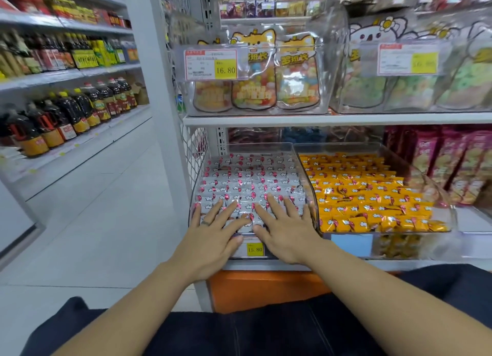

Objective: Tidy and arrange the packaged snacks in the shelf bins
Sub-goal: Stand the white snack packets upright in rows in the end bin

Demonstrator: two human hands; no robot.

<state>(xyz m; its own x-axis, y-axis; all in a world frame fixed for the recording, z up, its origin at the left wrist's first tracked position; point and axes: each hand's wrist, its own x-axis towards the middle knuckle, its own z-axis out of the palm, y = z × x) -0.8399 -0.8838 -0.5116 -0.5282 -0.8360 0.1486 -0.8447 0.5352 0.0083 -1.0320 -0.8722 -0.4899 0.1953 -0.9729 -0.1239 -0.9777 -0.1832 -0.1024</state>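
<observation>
Dark denim [266, 334] fills the foreground, and both bare forearms reach up to the clear bin [261, 145]. Left hand [213, 236] and right hand [285, 236] lie palm-down, fingers straight and spread, pressing on the white-and-red snack packets [247, 180] at the bin's front edge. Yellow price tag [254, 248] sits on the bin's front face, between the thumbs. Orange packets [359, 193] lie packed just right of the bin.

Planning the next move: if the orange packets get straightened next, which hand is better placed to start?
Probably right. The right hand lies flat on the white packets, next to the orange packets; the left hand rests farther away and would have to cross.
</observation>
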